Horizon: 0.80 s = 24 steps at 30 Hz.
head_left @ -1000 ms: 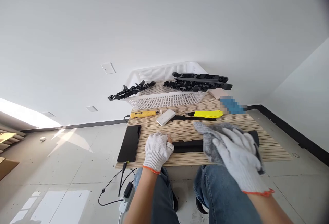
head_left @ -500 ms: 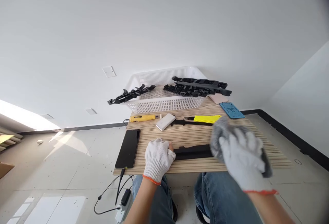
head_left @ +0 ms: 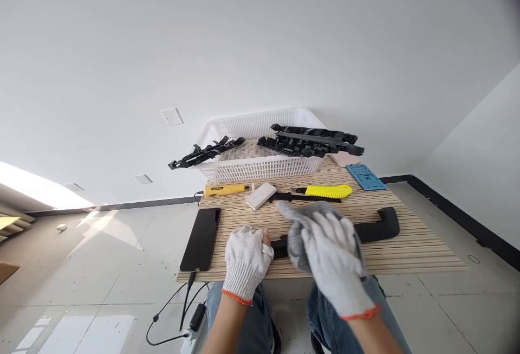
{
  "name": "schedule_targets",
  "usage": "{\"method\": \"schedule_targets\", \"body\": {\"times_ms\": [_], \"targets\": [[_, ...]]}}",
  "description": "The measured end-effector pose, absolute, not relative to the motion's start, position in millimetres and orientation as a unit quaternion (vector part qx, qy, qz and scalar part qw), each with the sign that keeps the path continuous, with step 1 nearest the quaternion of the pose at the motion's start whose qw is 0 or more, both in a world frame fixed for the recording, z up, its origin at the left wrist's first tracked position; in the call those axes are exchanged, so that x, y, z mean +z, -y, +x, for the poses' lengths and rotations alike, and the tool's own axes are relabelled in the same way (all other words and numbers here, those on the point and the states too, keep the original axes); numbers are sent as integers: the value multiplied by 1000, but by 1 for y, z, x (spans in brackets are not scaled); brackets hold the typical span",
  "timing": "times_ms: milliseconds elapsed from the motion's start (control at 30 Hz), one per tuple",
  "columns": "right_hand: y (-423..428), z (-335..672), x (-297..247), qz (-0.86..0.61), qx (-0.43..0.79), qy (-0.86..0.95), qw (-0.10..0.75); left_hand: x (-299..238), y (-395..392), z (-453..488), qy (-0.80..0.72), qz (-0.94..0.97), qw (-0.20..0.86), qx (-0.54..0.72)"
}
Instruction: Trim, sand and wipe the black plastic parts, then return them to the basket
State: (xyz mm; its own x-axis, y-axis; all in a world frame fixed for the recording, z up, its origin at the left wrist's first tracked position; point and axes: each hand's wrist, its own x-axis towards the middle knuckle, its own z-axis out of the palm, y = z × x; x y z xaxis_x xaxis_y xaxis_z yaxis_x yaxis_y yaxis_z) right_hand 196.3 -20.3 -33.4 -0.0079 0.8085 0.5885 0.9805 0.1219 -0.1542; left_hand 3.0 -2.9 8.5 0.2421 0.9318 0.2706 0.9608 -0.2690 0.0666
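Across the lower centre of the frame, the black bar (head_left: 376,229) lies left to right on the table (head_left: 414,248). The left hand (head_left: 246,253), fingers curled, clamps its left end. The right hand (head_left: 331,259), just beside it, presses a gripped grey cloth (head_left: 296,223) onto its middle.

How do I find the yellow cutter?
Look at the striped wooden table with the white basket at the back. In the row just in front of it, the cutter lies right of the white block. It is bright yellow and broad, unlike the slim darker-yellow tool left of the block.
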Motion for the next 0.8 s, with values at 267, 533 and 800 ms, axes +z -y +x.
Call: {"method": "schedule_targets", "body": {"times_ms": [267, 533, 800], "targets": [[12, 290, -44, -669, -225, 643, 296, 11, 4, 5, 599, -788, 38, -139], [25, 185, -15, -643, -124, 712, 253, 9, 3, 4, 613, -779, 52, -121], [31, 162, -11, -571, -56, 749, 332, 10, 3, 5, 609, -783, 54, -118]]}}
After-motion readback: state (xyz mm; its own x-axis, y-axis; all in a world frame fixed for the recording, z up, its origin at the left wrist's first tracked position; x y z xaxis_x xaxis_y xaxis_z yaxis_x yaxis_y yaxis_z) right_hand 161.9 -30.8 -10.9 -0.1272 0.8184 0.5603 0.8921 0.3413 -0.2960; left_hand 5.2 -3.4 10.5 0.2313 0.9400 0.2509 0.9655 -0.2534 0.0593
